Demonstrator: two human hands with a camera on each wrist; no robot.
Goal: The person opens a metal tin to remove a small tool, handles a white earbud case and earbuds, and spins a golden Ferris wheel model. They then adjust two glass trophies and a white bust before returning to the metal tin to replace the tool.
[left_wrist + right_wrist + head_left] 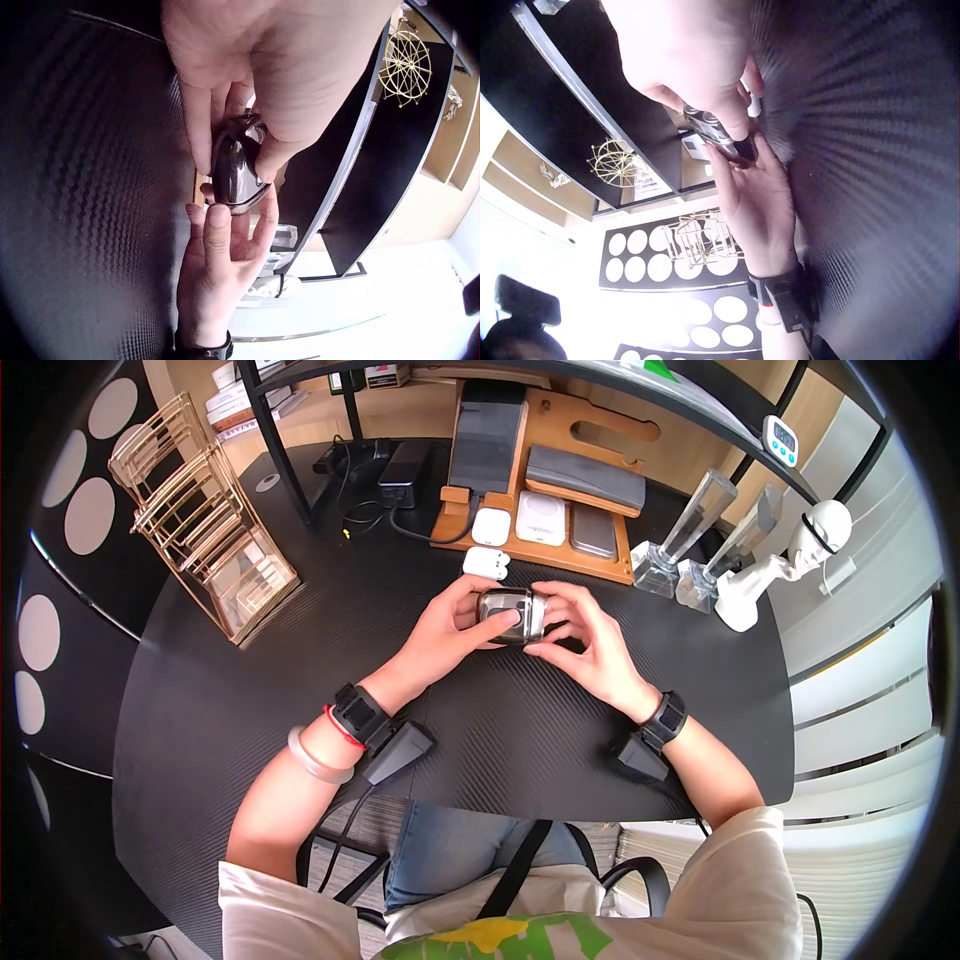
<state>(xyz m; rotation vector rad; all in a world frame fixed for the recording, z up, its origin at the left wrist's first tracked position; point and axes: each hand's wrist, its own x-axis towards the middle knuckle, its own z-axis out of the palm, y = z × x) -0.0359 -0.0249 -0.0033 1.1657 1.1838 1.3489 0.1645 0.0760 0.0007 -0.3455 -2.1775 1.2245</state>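
Note:
A small dark glossy case with a clear end (527,622) is held between both hands over the black table in the head view. The left hand (440,638) grips its left side, thumb across its top. Fingers and thumb of the right hand (592,650) pinch the clear right end. In the left wrist view the dark case (237,169) shows its rounded shiny side, the right hand (217,274) at its lower end. The right wrist view shows the left hand (759,210) around the case (709,127), partly hidden by the right hand. Just beyond lies a white earbud case (485,563).
A wooden stand (630,550) with a phone and other devices is at the back. Gold wire racks (200,525) stand at the left. Clear trophies (695,525) and a white figure (775,572) stand at the right. Cables and a black box (404,465) lie back left.

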